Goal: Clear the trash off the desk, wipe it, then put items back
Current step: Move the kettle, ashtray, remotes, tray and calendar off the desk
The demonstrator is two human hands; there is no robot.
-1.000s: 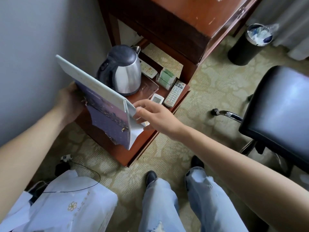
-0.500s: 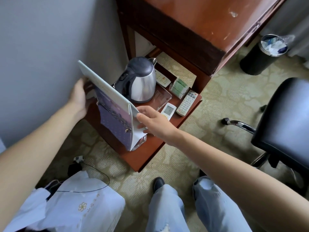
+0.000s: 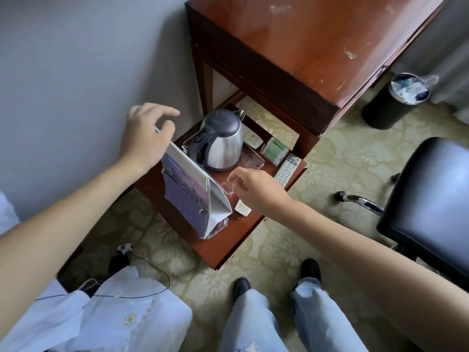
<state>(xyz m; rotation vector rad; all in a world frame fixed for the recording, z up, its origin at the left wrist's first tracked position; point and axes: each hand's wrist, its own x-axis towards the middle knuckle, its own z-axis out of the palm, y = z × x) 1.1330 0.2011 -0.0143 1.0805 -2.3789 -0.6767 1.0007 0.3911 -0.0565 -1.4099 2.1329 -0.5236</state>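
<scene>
Desk top (image 3: 317, 39) looks bare, so by my read this is the put-back stage, with everything parked on the low shelf (image 3: 223, 247). Left hand (image 3: 146, 137) hangs spread over the far edge of the standing calendar (image 3: 189, 191); right hand (image 3: 253, 190) hovers loosely curled, empty, near the kettle (image 3: 220, 141). Next comes a firm grasp and a lift. Far right, the bin (image 3: 390, 107) is stuffed with trash.
</scene>
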